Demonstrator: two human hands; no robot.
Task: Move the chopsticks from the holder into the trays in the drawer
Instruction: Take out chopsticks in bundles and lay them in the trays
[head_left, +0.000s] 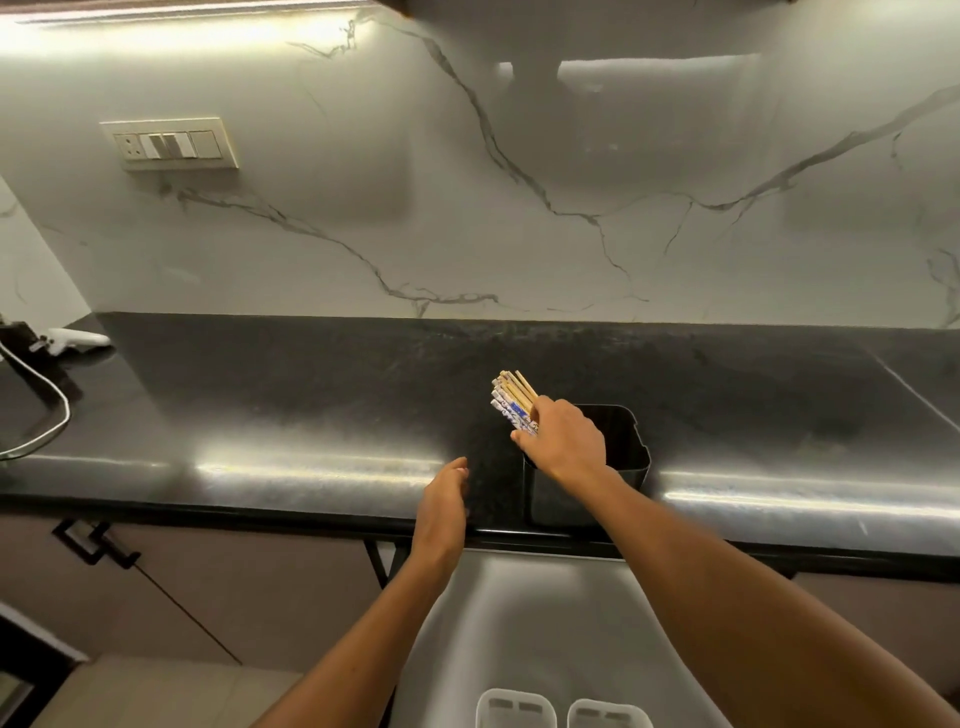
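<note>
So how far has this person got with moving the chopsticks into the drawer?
Early on. The drawer is already pulled open, and the two white trays at its near edge show no chopsticks in the part visible. The right hand grips a bundle of chopsticks at the black holder. The left hand hovers open. Carrying and placing remain.

A home kitchen: glossy black stone worktop, white veined marble backsplash, cream switch panel at ten o'clock.
</note>
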